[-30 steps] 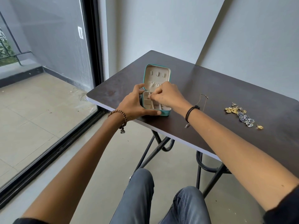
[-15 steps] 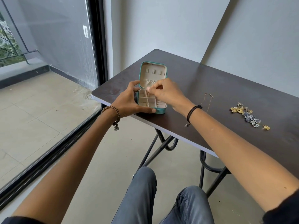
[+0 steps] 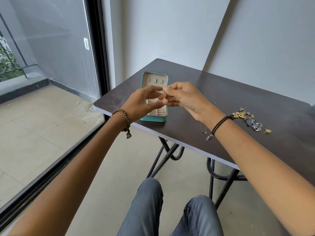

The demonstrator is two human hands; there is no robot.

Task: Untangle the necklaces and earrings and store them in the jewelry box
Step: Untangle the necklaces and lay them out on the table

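One small blurred piece (image 3: 164, 96) sits pinched in the right hand (image 3: 185, 98); whether the left hand (image 3: 141, 103) grips is unclear.

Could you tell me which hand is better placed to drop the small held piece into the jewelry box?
Right. The right hand pinches the small piece over the open jewelry box, while the left hand beside it appears to grip nothing.
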